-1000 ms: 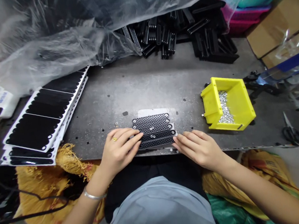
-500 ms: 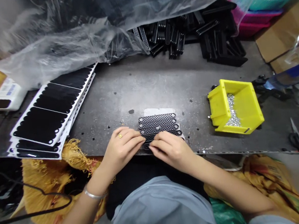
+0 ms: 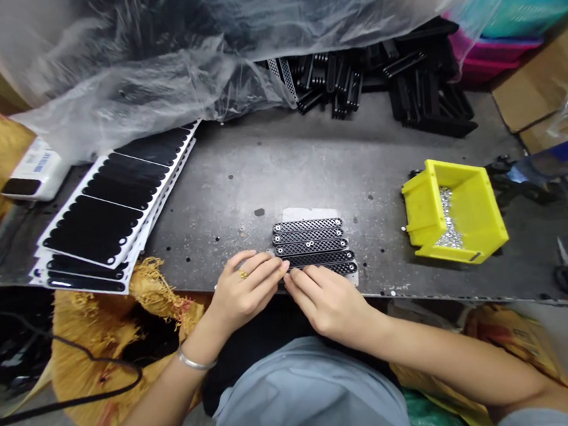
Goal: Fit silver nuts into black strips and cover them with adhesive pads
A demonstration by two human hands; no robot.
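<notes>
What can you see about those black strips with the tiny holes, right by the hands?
Five long, narrow black strips lie flat side by side on a pale sheet, on the grey metal table. They look like plastic and have a criss-cross lattice pattern. Small silver round bits show on them. The right hand rests its fingers on the nearest strips, and the left hand touches their left ends.

**Left hand (image 3: 245,292) and right hand (image 3: 329,304): palms down, converging.**
Left forearm (image 3: 154,406) and right forearm (image 3: 458,357) angle inward; fingers (image 3: 266,266) curve slightly, tips just beside each other.
</notes>
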